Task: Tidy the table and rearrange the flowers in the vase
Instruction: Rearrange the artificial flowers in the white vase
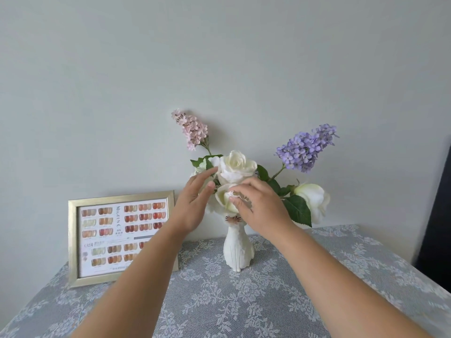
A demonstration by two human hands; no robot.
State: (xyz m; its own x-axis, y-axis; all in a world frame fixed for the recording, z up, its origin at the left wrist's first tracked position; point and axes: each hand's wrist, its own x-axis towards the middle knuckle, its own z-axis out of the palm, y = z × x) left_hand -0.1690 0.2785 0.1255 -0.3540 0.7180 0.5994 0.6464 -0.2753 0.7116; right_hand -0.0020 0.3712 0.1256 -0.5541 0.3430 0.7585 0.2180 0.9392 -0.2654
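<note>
A white vase [238,247] is standing upright on the lace tablecloth [268,301], holding flowers [238,167]. The left hand [192,203] is reaching in, fingers loosely spread, touching leaves; the right hand [263,206] is pinching a lower white rose [225,195].

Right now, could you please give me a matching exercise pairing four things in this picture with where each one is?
Things:
1. pink sprig
2. purple sprig
3. frame
4. vase

Places:
A. leaning out to the upper right of the bouquet
B. standing on the lace cloth, below the roses
C. upright against the wall, left of the vase
D. rising at the upper left of the bouquet

Pairs: 1-D, 2-A, 3-C, 4-B
</note>
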